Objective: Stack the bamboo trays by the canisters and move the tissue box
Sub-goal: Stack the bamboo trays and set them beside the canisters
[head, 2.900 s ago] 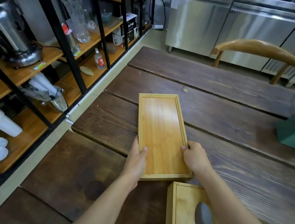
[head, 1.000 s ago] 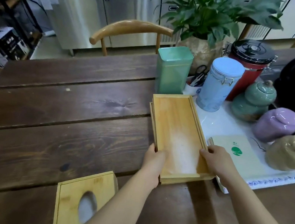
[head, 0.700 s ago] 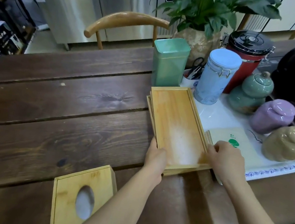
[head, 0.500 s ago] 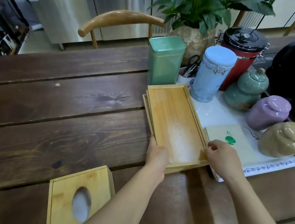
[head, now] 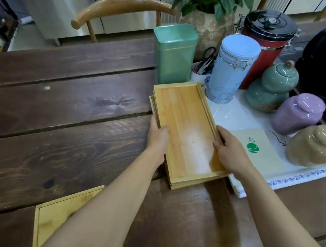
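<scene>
A bamboo tray lies on top of other bamboo trays whose edges show beneath it, on the dark wooden table. The stack sits just in front of a green canister and a blue canister. My left hand grips the top tray's left rim, thumb inside. On the right rim sits my right hand, fingers curled over it. The bamboo tissue box stands at the near left, mostly hidden by my left forearm.
Right of the stack lies a white mat with a beige card and green, purple and tan jars. A red canister, a potted plant and a chair back stand behind.
I carried the tray from the table's left side to the canisters and set it on the stack. In the last second both hands slid forward along its rims and it settled lower.
</scene>
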